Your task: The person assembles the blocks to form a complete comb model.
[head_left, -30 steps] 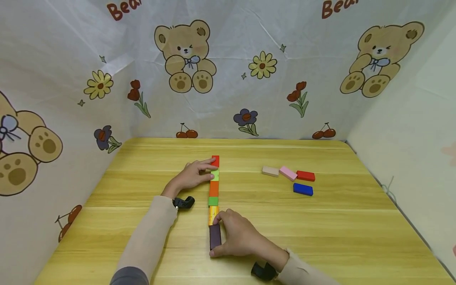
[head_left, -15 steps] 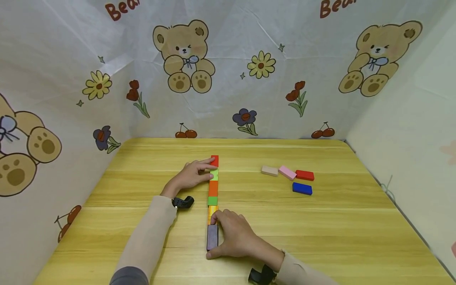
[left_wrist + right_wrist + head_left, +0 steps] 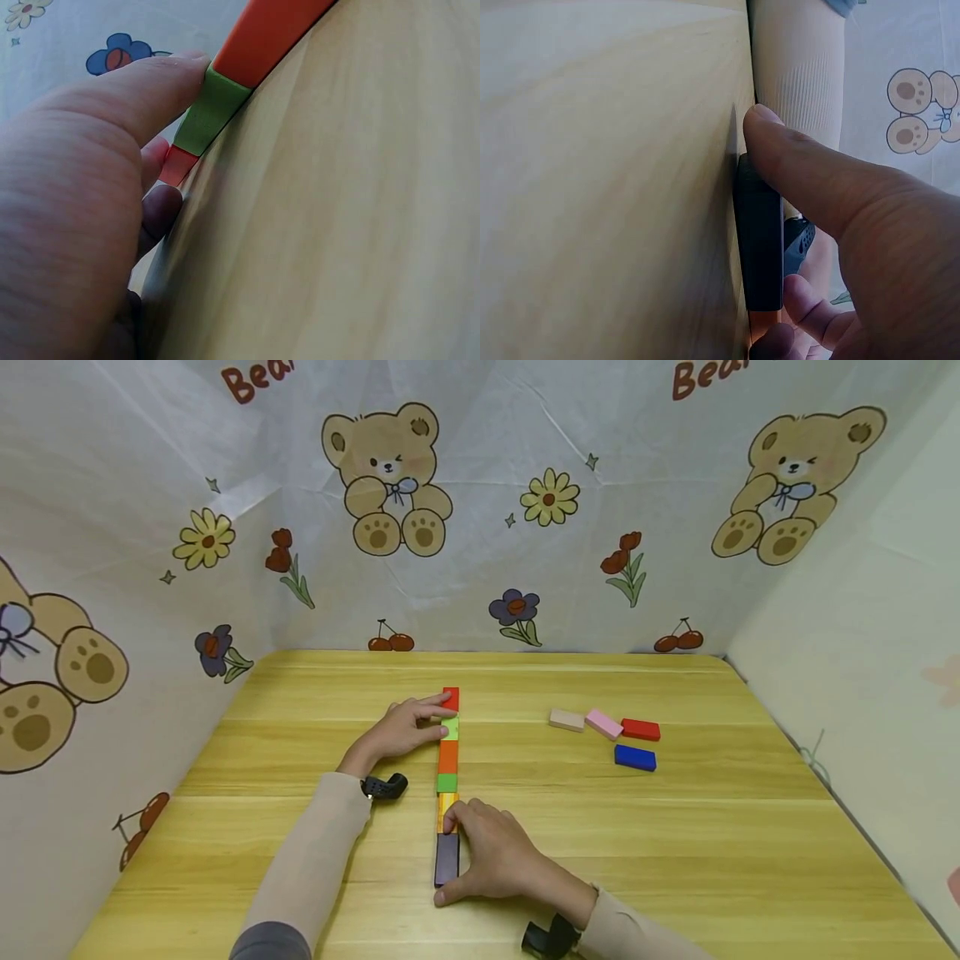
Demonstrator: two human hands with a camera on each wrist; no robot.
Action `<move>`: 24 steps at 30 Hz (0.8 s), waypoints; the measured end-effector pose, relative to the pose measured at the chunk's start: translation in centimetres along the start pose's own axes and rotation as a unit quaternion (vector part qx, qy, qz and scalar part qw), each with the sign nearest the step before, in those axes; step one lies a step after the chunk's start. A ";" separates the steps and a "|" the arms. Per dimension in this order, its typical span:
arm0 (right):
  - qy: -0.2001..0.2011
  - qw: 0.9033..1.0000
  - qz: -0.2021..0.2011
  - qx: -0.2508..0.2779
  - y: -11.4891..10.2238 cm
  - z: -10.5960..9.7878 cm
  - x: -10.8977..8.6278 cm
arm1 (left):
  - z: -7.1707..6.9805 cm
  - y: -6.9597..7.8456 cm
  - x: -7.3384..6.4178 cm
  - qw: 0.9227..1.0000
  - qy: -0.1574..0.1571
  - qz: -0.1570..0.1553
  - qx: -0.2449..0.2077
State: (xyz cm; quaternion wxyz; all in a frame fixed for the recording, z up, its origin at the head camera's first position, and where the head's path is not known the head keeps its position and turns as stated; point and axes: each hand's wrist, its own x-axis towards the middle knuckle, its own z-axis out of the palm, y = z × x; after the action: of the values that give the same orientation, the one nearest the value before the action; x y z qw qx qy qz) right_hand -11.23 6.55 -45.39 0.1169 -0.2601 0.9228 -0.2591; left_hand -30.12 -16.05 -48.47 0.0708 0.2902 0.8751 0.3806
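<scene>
Table (image 3: 720,860) with wood-grain top; 12 o'clock taken as its far edge. Six-block row runs 12 to 6 o'clock, left of centre: red end block (image 3: 454,696), light-green block (image 3: 452,725), orange rectangular block (image 3: 447,757), mid-green block (image 3: 447,783), yellow-orange block (image 3: 447,803), dark purple rectangular block (image 3: 447,862) nearest 6.

Right hand (image 3: 498,852) lies on the row's 3 o'clock side, clamped on the dark purple block lengthwise: thumb at its 6 o'clock end, index finger at its 12 o'clock end, by the yellow-orange block.

Left hand (image 3: 401,727) comes in from 8 o'clock, loosely spread; thumb against the light-green block, one fingertip on the red end block.

Loose, between 2 and 3 o'clock from the orange block: beige block (image 3: 566,720), pink block (image 3: 603,724), loose red block (image 3: 641,729), blue block (image 3: 635,757).
</scene>
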 end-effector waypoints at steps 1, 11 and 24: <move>-0.001 1.000 0.000 0.000 0.0 0.0 0.0 | 0.0 0.0 0.0 1.000 0.000 0.001 0.001; -0.018 0.999 0.004 0.039 0.2 -0.4 -0.1 | 0.2 0.0 -0.4 1.000 0.000 0.000 0.007; -0.019 0.993 -0.007 0.113 1.0 -2.1 0.1 | 0.2 -0.2 0.0 1.000 0.007 0.013 0.014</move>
State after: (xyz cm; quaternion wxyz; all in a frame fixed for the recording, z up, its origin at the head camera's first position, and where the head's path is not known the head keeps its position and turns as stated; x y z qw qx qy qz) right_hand -12.46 8.06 -44.20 0.1611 -0.2567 0.8834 -0.3574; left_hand -30.16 -16.01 -48.79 0.0558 0.2997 0.8772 0.3710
